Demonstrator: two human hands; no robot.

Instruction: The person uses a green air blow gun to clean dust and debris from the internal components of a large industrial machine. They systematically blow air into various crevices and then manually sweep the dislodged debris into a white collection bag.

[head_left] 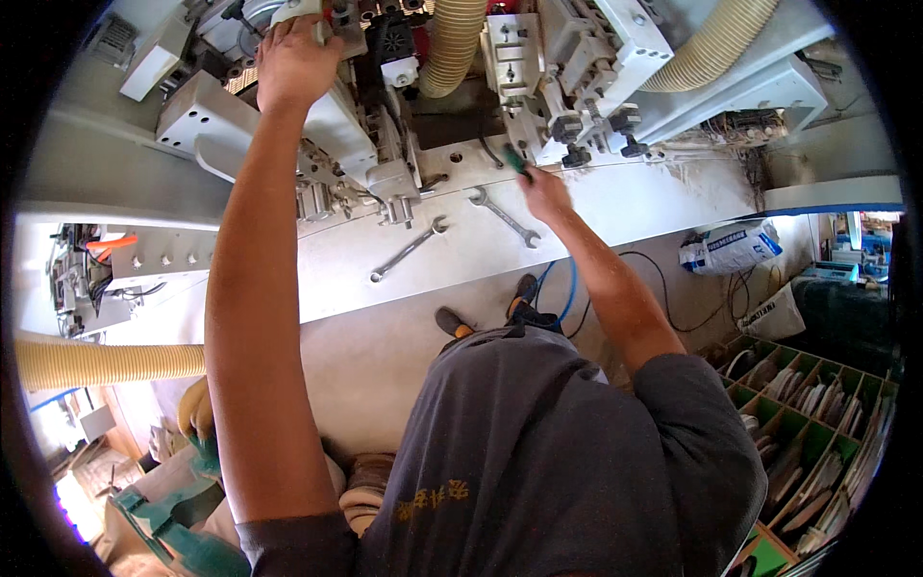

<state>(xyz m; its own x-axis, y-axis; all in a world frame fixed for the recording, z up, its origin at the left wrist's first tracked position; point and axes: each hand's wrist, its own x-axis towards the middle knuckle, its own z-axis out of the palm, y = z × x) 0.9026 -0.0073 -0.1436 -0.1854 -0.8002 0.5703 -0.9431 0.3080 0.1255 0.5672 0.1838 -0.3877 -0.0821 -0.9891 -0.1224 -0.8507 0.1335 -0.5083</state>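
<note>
- While the right hand (544, 192) clenches a green-handled tool (516, 161), its tip sits at the machine head (562, 91) above the surface (615, 207).
- Left hand (293, 62) presses on a grey housing (332, 120) (fingers hidden, so its grip cannot be told).
- Two wrenches (504, 218) (409, 249) lie on the surface, just left of the right hand.
- Ribbed hoses (452, 43) rise behind.

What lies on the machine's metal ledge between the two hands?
In the head view, two combination wrenches lie on the ledge between the left hand and the right hand, nearer the right one.
</note>
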